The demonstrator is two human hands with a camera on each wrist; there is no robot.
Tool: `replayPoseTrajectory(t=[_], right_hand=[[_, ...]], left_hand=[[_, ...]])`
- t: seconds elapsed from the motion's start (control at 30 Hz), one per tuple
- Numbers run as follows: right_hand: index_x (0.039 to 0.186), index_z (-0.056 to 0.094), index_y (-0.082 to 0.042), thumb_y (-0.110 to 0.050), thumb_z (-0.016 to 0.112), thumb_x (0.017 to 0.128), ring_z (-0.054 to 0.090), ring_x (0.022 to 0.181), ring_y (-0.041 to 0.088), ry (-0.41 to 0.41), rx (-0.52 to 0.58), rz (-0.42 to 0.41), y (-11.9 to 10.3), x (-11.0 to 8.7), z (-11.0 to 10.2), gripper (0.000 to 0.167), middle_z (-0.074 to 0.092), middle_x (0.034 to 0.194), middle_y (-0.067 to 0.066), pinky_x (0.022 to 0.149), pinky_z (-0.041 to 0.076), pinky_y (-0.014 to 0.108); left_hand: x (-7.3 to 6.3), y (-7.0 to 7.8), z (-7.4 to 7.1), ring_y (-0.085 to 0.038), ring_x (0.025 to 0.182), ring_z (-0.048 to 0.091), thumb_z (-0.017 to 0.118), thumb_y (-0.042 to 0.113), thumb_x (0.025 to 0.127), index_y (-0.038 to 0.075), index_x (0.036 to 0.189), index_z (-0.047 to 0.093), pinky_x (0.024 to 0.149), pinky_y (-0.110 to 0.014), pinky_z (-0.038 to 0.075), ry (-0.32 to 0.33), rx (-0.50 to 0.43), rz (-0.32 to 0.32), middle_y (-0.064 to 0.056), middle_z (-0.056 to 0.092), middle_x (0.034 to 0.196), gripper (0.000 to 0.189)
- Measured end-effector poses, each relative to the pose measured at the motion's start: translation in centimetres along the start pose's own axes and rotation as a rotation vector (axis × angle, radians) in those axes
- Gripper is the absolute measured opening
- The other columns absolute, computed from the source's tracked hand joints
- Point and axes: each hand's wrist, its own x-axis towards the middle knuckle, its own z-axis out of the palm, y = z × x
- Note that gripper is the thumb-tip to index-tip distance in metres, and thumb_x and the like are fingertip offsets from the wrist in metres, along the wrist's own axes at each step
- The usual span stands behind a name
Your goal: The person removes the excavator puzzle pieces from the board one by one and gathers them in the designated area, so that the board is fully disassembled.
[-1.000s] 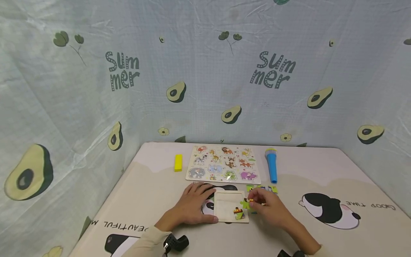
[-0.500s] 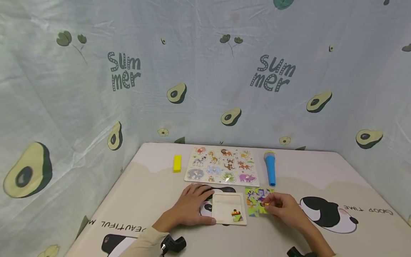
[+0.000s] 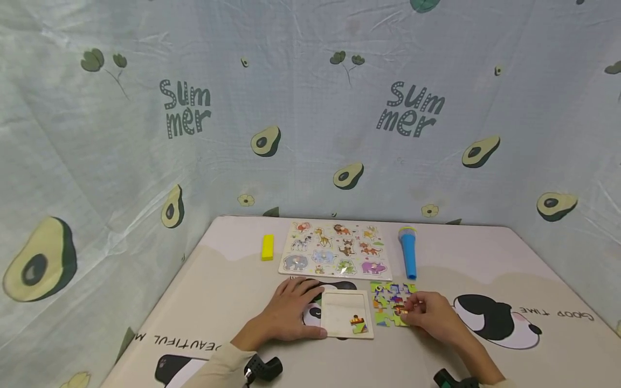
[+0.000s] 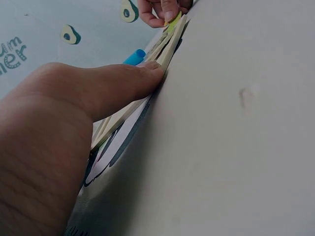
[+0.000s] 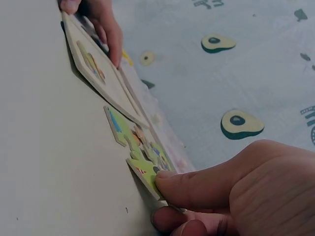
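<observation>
My left hand [image 3: 288, 313] holds a square wooden puzzle tray [image 3: 346, 292] at its left side, the thumb at the near edge and the index finger by the far corner. Inside the tray's near right corner lies a small orange and green patch of puzzle [image 3: 358, 325]. Right of the tray, several colourful jigsaw pieces [image 3: 381, 305] form a block on the table. My right hand [image 3: 432, 315] is at that block's right side. In the right wrist view, its thumb and fingers pinch a green puzzle piece [image 5: 142, 173] by the edge; they partly hide it.
Behind the tray lies a board of animal pictures [image 3: 335, 249]. A yellow block [image 3: 268, 247] is to its left, and a blue toy microphone [image 3: 409, 254] to its right. A printed curtain [image 3: 301, 108] rises behind the table [image 3: 233, 280].
My right hand has moved right, from the tray's right edge to the right side of the jigsaw block, carrying a piece and lowering it there. The left hand stays on the tray.
</observation>
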Motion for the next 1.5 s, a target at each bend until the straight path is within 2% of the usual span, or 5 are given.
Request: replayPoseTrajectory(t=[0.43, 0.7, 1.03, 1.23, 1.5], right_hand=[[0.077, 0.063, -0.008, -0.012, 0.083, 0.078, 0.051, 0.050, 0.015, 0.036, -0.068, 0.008, -0.2, 0.1, 0.2, 0.021, 0.056, 0.062, 0.002, 0.046, 0.042, 0.025], [0.081, 0.063, -0.007, -0.013, 0.083, 0.079, 0.050, 0.053, 0.015, 0.048, -0.065, -0.027, -0.6, 0.0, 0.3, 0.021, 0.055, 0.064, 0.002, 0.046, 0.042, 0.025], [0.092, 0.073, -0.013, -0.021, 0.085, 0.079, 0.049, 0.065, 0.011, -0.015, -0.185, -0.240, -1.7, -0.2, 1.9, 0.019, 0.053, 0.069, -0.005, 0.054, 0.038, 0.023], [0.095, 0.077, -0.016, -0.025, 0.089, 0.076, 0.047, 0.068, 0.011, -0.002, -0.268, -0.220, -2.2, -0.4, 2.5, 0.023, 0.051, 0.068, -0.006, 0.057, 0.036, 0.024], [0.095, 0.076, -0.014, -0.019, 0.086, 0.079, 0.048, 0.066, 0.010, -0.037, -0.223, -0.223, -1.5, -0.5, 2.5, 0.019, 0.051, 0.068, -0.005, 0.056, 0.036, 0.023]], left_hand=[[0.1, 0.1, -0.3, -0.029, 0.149, 0.026, 0.060, 0.080, 0.078, 0.025, 0.155, 0.043, 0.121, -0.058, 0.017, 0.007, 0.000, 0.005, 0.002, 0.039, 0.159, 0.096], [0.1, 0.0, -0.3, -0.029, 0.149, 0.026, 0.060, 0.080, 0.078, 0.025, 0.155, 0.043, 0.121, -0.058, 0.017, 0.008, -0.002, 0.000, 0.001, 0.038, 0.160, 0.096], [-0.1, 0.0, -0.3, -0.029, 0.149, 0.027, 0.061, 0.079, 0.078, 0.024, 0.155, 0.043, 0.120, -0.059, 0.018, 0.014, 0.000, -0.006, 0.001, 0.039, 0.159, 0.096], [0.0, 0.0, -0.2, -0.029, 0.149, 0.026, 0.061, 0.079, 0.078, 0.024, 0.155, 0.043, 0.121, -0.058, 0.017, 0.016, 0.001, -0.004, 0.001, 0.039, 0.159, 0.096], [0.0, 0.0, 0.0, -0.029, 0.149, 0.026, 0.058, 0.081, 0.078, 0.025, 0.155, 0.043, 0.121, -0.059, 0.017, -0.002, -0.004, -0.001, 0.002, 0.038, 0.160, 0.097]])
